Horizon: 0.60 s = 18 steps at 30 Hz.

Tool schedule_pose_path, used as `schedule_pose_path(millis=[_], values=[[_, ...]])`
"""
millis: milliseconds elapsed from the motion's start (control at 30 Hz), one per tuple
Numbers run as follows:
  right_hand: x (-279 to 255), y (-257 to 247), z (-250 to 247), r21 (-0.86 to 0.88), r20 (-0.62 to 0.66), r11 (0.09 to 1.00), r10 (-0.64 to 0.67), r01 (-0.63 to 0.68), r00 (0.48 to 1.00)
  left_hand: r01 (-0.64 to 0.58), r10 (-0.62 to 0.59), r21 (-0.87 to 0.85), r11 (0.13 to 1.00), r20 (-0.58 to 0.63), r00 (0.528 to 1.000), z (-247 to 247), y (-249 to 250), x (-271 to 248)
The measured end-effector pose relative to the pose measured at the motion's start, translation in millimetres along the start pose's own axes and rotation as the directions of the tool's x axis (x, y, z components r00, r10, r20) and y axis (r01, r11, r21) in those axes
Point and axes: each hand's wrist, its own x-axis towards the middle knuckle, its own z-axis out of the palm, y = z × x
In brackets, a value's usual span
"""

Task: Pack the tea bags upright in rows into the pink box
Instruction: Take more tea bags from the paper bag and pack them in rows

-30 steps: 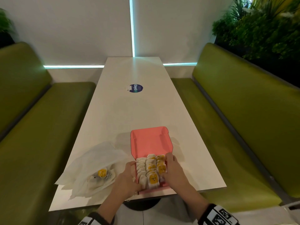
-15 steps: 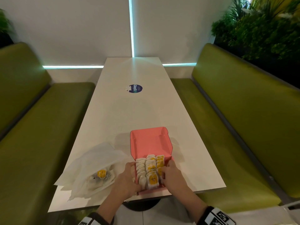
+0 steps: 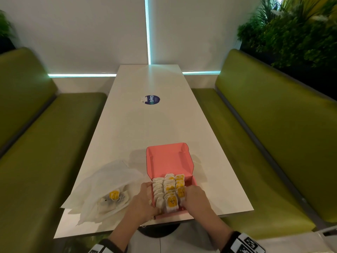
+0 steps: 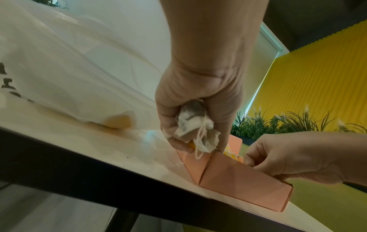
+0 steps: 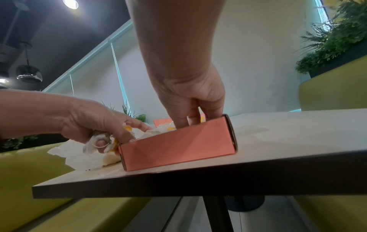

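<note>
Pink box (image 3: 169, 161) nearly full, three rows; left hand (image 4: 195, 113) clutches spare tea bags (image 4: 195, 130) (right hand (image 3: 196, 199), fingers straight, tucks the right row); a few remain in the plastic bag (image 3: 107, 187).

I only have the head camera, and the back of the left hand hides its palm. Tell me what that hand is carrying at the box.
Observer: In the left wrist view, the left hand grips a crumpled tea bag in its palm. Its string dangles at the near left corner of the pink box.
Operator: Now report the right hand's fingertips. Its knuckles cover them for me.
Observer: In the right wrist view, the right hand points its fingers straight down behind the box's near wall, among the packed tea bags. Whether they pinch one is hidden.
</note>
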Motion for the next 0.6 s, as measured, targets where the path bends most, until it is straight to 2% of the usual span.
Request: schedule_pose_path(millis=[367, 500, 600], values=[[8, -7, 7, -0.090, -0.004, 0.996, -0.030, 0.029, 1.000, 0.008, -0.009, 0.018, 1.000, 0.040, 0.999, -3, 3, -4], [8, -4, 3, -0.070, 0.020, 0.996, -0.055, 0.056, 0.998, 0.007, -0.007, -0.006, 1.000, 0.054, 0.999, -10, 5, -5], [8, -3, -6, -0.010, -0.012, 0.998, -0.063, 0.063, 0.998, 0.071, -0.071, -0.010, 0.997, 0.004, 0.997, -20, 10, -3]])
